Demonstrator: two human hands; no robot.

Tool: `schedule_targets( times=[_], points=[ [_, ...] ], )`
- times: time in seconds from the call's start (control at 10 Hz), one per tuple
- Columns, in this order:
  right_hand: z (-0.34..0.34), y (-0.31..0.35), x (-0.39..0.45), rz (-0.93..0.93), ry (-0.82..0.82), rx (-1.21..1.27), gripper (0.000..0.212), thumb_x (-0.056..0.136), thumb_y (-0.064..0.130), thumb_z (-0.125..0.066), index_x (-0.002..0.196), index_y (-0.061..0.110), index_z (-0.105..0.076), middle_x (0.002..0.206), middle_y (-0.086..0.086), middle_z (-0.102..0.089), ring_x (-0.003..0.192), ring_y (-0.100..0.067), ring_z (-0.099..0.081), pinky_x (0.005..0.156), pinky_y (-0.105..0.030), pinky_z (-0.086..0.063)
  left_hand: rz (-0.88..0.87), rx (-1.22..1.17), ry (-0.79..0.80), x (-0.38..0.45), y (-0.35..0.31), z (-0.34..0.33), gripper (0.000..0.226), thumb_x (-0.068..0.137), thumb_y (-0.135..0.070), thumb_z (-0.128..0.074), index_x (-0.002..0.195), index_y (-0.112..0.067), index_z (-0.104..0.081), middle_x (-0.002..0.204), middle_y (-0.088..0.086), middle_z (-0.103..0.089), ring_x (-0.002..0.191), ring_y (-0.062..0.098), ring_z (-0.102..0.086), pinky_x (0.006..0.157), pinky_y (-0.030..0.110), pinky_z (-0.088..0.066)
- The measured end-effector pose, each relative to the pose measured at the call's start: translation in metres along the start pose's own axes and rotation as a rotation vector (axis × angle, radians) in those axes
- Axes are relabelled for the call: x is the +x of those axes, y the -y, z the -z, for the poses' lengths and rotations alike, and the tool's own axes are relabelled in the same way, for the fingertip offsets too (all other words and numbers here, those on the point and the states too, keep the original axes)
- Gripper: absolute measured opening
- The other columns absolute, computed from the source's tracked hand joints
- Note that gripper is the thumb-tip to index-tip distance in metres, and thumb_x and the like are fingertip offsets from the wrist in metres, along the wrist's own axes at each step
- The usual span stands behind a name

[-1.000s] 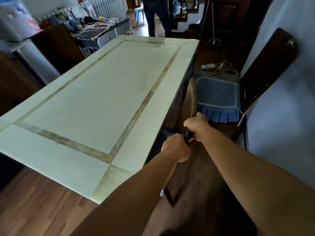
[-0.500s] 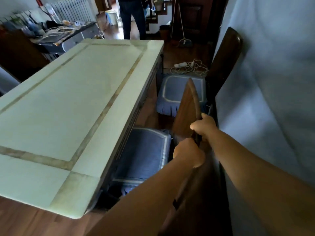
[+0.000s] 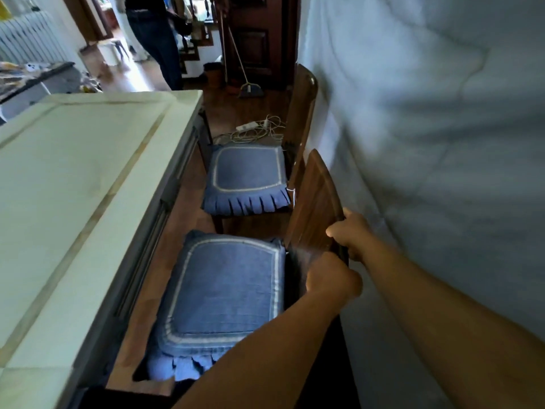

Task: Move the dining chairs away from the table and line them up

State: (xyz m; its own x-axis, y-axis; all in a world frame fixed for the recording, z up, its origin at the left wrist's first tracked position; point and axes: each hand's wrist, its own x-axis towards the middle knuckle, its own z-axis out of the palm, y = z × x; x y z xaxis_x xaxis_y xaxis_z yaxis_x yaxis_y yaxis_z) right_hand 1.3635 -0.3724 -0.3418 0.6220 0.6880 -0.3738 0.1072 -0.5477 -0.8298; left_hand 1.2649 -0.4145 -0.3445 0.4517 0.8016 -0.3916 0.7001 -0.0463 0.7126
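A dark wooden dining chair [image 3: 315, 202] with a blue fringed seat cushion [image 3: 224, 290] stands between the pale table [image 3: 73, 187] and the wall. My left hand [image 3: 331, 278] and my right hand [image 3: 351, 231] both grip the top of its backrest. The seat is clear of the table edge, backrest close to the wall. Beyond it a second chair [image 3: 303, 113] with the same blue cushion [image 3: 247, 175] stands with its back against the wall.
A white wall [image 3: 427, 143] runs along the right. A power strip with tangled cables [image 3: 256, 128] lies on the wood floor past the far chair. A broom [image 3: 247, 87] leans by a dark door. A person [image 3: 153, 39] stands in the far doorway.
The chair I hold has come out from under the table toward the wall; its whole blue cushion now shows. My view has swung right and down along the wall.
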Motion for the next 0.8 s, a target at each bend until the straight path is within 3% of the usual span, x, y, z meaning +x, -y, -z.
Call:
schedule_targets(
  times=[0.1, 0.3, 0.5, 0.6, 0.7, 0.8],
  points=[
    [0.019, -0.008, 0.006, -0.014, -0.015, -0.002, 0.061, 0.076, -0.010, -0.052, 0.134, 0.009, -0.046, 0.129, -0.018, -0.059, 0.112, -0.037, -0.056, 0.092, -0.040, -0.050, 0.014, -0.002, 0.037, 0.001, -0.015, -0.015, 0.017, 0.080, -0.017, -0.059, 0.095, -0.009, -0.058, 0.101, 0.015, -0.063, 0.095, 0.028, -0.062, 0.062, 0.029, -0.041],
    [0.046, -0.020, 0.015, -0.051, -0.008, -0.036, 0.067, 0.081, -0.007, -0.054, 0.143, 0.010, -0.035, 0.141, -0.017, -0.048, 0.124, -0.037, -0.048, 0.102, -0.045, -0.044, -0.010, -0.030, 0.070, 0.001, -0.034, -0.035, 0.028, 0.082, -0.016, -0.059, 0.109, -0.008, -0.056, 0.110, 0.015, -0.063, 0.099, 0.030, -0.062, 0.069, 0.032, -0.045],
    [0.047, -0.021, 0.017, -0.060, 0.006, 0.003, 0.064, 0.083, -0.006, -0.053, 0.142, 0.010, -0.036, 0.141, -0.018, -0.048, 0.123, -0.037, -0.049, 0.101, -0.046, -0.045, -0.058, -0.048, 0.081, 0.002, -0.032, -0.031, 0.031, 0.082, -0.019, -0.060, 0.110, -0.008, -0.059, 0.109, 0.015, -0.065, 0.096, 0.029, -0.063, 0.065, 0.031, -0.046],
    [0.051, -0.020, 0.009, -0.045, 0.058, -0.014, 0.062, 0.087, 0.008, -0.058, 0.143, 0.012, -0.033, 0.142, -0.017, -0.047, 0.123, -0.037, -0.050, 0.099, -0.044, -0.045, -0.173, -0.185, 0.128, -0.003, -0.026, -0.024, 0.030, 0.085, -0.027, -0.061, 0.111, -0.011, -0.062, 0.103, 0.010, -0.067, 0.083, 0.016, -0.061, 0.067, 0.025, -0.044],
    [0.056, -0.017, 0.000, -0.017, 0.052, 0.042, 0.073, 0.088, 0.027, -0.061, 0.148, 0.014, -0.021, 0.151, -0.016, -0.035, 0.131, -0.036, -0.043, 0.106, -0.051, -0.039, -0.188, -0.265, 0.159, -0.005, -0.018, -0.015, 0.022, 0.086, -0.035, -0.060, 0.095, -0.015, -0.063, 0.074, -0.003, -0.059, 0.063, 0.006, -0.053, 0.049, 0.015, -0.036],
    [0.056, -0.010, -0.014, 0.049, -0.142, 0.126, 0.072, 0.087, 0.037, -0.059, 0.146, 0.013, -0.026, 0.148, -0.017, -0.038, 0.128, -0.035, -0.045, 0.102, -0.045, -0.043, -0.203, -0.224, 0.124, -0.008, -0.007, -0.002, 0.029, 0.087, -0.039, -0.057, 0.093, -0.011, -0.063, 0.080, 0.003, -0.064, 0.075, 0.020, -0.059, 0.057, 0.022, -0.038]
  ],
)
